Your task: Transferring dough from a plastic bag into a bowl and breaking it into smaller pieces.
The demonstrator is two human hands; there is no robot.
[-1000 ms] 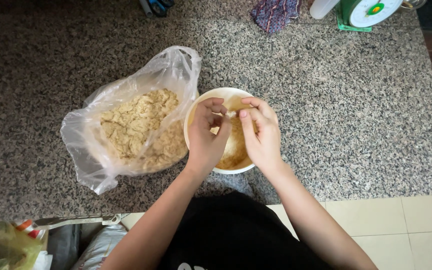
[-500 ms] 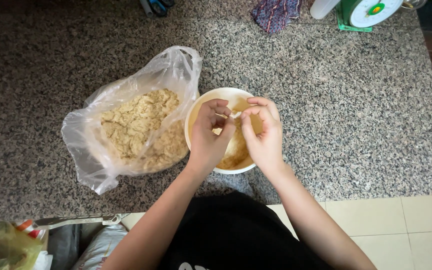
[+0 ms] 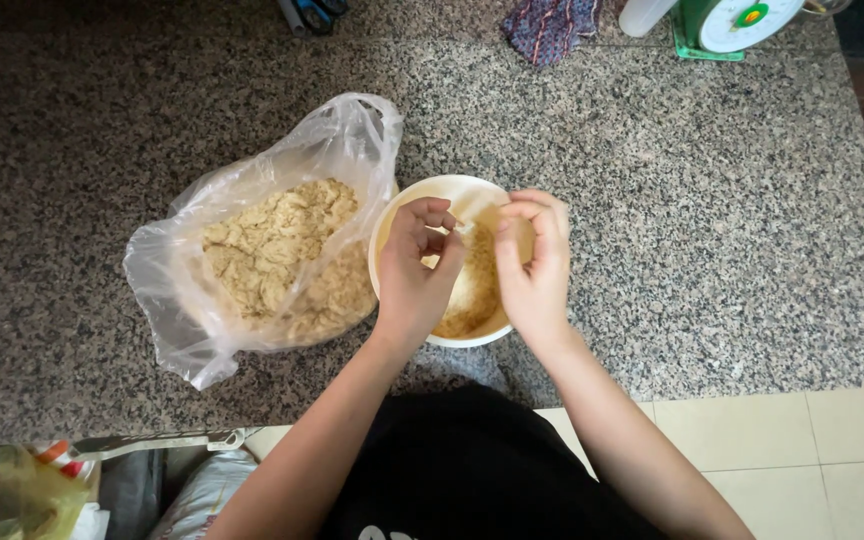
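The left hand [image 3: 415, 268] hovers over a round white bowl [image 3: 444, 187], its fingers curled in narrow, thumb and forefinger pinching one end of a small pale, thin scrap [image 3: 466, 227]; what the scrap is made of cannot be told. The right hand [image 3: 533, 268] mirrors it just beside, fingers bent and pinched on the scrap's other end, so the two hands meet above the bowl's middle. Inside the bowl lies a tan, grainy crumb filling [image 3: 470, 290], fine and loose, heaped toward the near wall.

Touching the bowl's left rim is a crinkled clear plastic bag [image 3: 177, 290], its mouth slumped open and its film glossy and creased. It holds a mound of beige, lumpy crumbled stuff [image 3: 272, 250], coarser and clumpier than what sits in the bowl.

Both stand on a speckled grey-brown granite surface [image 3: 712, 220], polished and mottled. At the far edge, well apart, lie a blue-and-red patterned knitted cloth [image 3: 552, 25] and a green kitchen scale with a round white dial [image 3: 742, 22]. Below the surface's near edge show pale square floor tiles [image 3: 812, 450].
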